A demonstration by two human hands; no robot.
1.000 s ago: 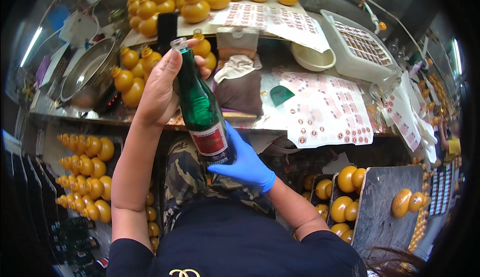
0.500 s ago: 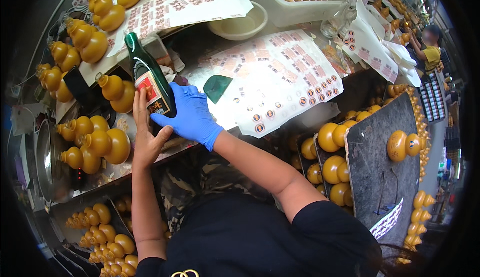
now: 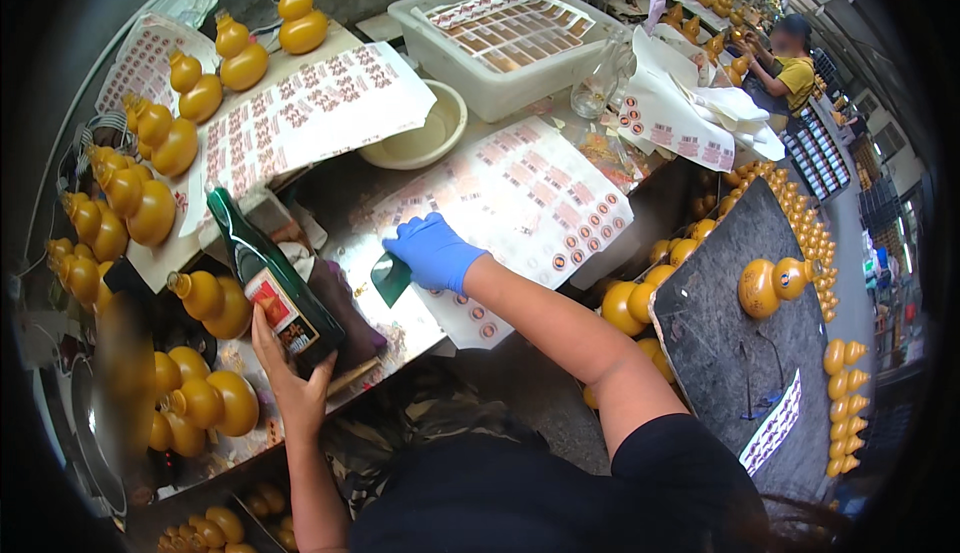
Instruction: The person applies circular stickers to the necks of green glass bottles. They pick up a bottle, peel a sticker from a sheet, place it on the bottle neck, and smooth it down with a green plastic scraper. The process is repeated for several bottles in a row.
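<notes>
My left hand (image 3: 293,386), bare, holds a dark green glass bottle (image 3: 275,275) by its lower part, fingers on the red and black label and thumb at the base. The bottle lies slanted on a dark support, its neck pointing up and left. To the right, my right hand (image 3: 438,253), in a blue glove, has its fingers closed over the upper edge of a flat green plastic scraper (image 3: 391,279). Part of the scraper is hidden under the glove. Beside and beneath that hand is a white sheet of labels (image 3: 590,215).
Yellow gourd-shaped bottles (image 3: 205,298) line the left side. Another label sheet (image 3: 300,108) lies behind, near a cream bowl (image 3: 425,138) and a white plastic tub (image 3: 490,83). A dark board (image 3: 720,303) carries a gourd bottle at right. A person (image 3: 795,73) works farther back.
My right hand has left the bottle and moved onto the green scraper. My left hand still holds the bottle. The whole view has shifted.
</notes>
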